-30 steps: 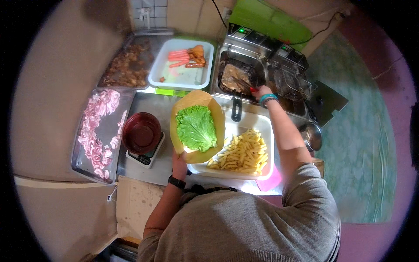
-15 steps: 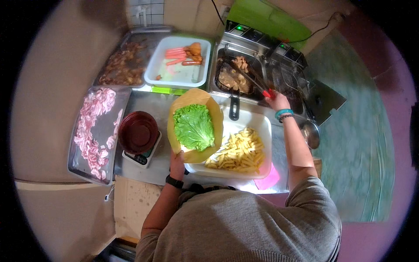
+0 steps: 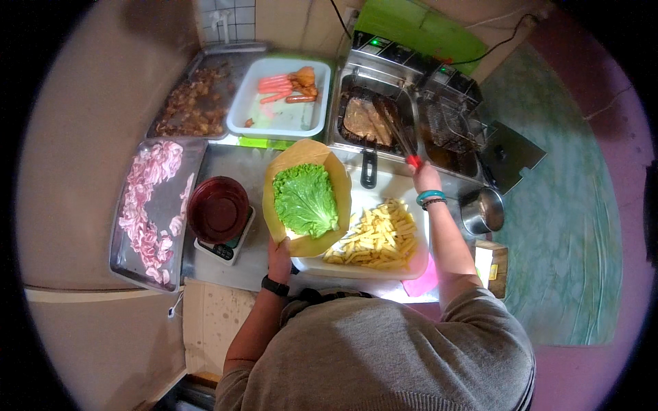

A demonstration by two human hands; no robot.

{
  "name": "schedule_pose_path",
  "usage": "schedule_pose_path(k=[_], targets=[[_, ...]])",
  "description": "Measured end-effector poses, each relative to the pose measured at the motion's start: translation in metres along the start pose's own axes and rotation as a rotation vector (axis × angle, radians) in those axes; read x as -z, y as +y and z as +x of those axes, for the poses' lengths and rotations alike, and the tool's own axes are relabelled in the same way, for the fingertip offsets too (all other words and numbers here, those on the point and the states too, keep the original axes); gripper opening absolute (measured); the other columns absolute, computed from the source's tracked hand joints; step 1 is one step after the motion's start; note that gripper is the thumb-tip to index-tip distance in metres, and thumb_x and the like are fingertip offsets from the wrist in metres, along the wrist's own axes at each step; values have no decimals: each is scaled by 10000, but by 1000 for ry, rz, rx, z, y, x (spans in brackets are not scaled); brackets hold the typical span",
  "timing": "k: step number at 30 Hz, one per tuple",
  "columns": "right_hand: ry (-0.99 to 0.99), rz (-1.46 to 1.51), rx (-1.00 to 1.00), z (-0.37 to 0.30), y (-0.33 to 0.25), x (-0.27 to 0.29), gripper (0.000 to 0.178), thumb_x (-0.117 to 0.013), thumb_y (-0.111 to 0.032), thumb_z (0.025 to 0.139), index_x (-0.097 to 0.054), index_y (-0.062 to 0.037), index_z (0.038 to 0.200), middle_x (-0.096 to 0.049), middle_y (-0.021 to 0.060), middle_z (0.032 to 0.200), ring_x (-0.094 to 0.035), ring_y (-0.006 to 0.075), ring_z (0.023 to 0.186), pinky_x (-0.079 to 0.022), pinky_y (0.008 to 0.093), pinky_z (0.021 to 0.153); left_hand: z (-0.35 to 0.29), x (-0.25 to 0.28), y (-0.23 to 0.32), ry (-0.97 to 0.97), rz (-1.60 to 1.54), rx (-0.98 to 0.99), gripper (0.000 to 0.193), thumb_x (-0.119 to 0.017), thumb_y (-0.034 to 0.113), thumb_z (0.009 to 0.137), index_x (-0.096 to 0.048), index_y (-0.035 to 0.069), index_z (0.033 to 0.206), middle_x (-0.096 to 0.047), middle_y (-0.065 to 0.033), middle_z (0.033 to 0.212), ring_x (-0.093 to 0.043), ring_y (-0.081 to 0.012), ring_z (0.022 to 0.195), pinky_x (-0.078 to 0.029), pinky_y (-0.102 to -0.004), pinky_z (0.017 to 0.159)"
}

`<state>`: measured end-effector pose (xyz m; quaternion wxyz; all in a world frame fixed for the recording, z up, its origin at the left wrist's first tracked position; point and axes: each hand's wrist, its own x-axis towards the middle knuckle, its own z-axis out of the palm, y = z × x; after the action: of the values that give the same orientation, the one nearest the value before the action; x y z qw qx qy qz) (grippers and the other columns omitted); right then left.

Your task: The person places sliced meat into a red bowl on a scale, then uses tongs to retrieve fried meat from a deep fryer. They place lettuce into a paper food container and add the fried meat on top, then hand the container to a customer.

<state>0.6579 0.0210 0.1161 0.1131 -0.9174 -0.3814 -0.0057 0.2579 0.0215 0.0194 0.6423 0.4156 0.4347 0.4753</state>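
My left hand is closed on the lower edge of a brown paper wrapper. On the wrapper lies a green lettuce leaf, with a bit of something pale under its lower edge. My right hand grips red-ended tongs, whose dark arms reach into a fryer basket with a black handle. A flat piece of pale brown meat rests in that basket beside the tongs. Whether the tongs' tips pinch anything is hard to see.
French fries fill part of a white tub. A dark red bowl stands on a scale. Further left is a tray of raw meat slices; behind are browned meat and a white tub of sausages. A steel pot stands right.
My right hand has come slightly left and nearer, and the tongs stand steeper. The lumpy meat at the basket's back is no longer visible there. My left hand and the wrapper have hardly moved.
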Motion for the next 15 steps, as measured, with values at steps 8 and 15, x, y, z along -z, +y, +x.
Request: schedule_pose_path(k=[8, 15], targets=[[-73, -9, -78, -4, -16, 2, 446, -506, -441, 801, -528, -18, 938, -593, 227, 900, -569, 363, 869, -460, 445, 738, 0, 5, 0, -74, 26, 48, 266, -426, 46, 831, -468, -1, 1089, -506, -54, 1005, -468, -135, 909, -378, -274, 808], [-61, -24, -55, -3, -14, -3, 436, -478, -418, 817, -529, -1, 933, -598, 222, 892, -575, 352, 867, -467, 435, 745, 0, 0, -6, 29, -102, 33, 164, -491, 125, 833, -541, -2, 923, -538, -36, 874, -507, -136, 800, -418, -267, 695]])
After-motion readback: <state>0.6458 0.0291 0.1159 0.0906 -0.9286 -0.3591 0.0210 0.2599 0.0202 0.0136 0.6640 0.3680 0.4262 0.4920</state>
